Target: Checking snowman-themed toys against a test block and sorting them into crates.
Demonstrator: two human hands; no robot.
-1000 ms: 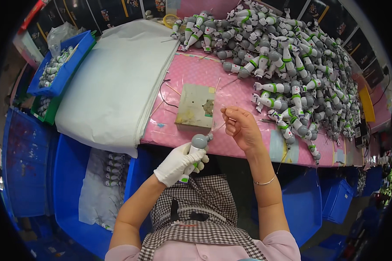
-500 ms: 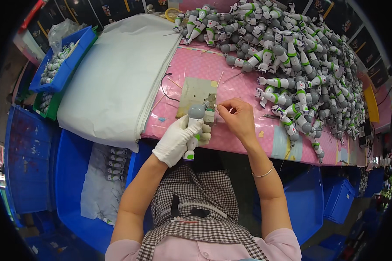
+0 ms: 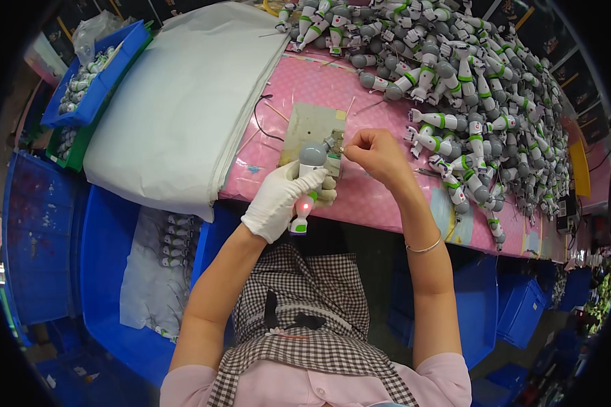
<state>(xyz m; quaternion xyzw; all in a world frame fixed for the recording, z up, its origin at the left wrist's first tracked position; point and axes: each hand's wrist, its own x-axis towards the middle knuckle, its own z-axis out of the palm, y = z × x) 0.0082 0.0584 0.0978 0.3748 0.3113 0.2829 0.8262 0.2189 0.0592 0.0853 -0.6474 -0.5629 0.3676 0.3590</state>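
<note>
My left hand (image 3: 283, 200), in a white glove, grips a small grey and white toy figure (image 3: 308, 178) with green trim; a red light glows on the figure's lower part. My right hand (image 3: 377, 156) is bare, fingers pinched at the figure's shoulder, holding something thin that I cannot make out. Both hands hover over the near edge of a pink table (image 3: 380, 203), just in front of a small greenish work pad (image 3: 309, 127).
A large heap of the same toy figures (image 3: 468, 74) covers the table's far right. A thick stack of grey-white sheets (image 3: 176, 102) lies left. Blue bins (image 3: 95, 74) hold more figures at far left; a blue crate (image 3: 115, 271) with a bag of figures sits below.
Both hands have kept working on the figure at the table edge. The view has shifted, so the hands and table sit slightly higher and left in the picture.
</note>
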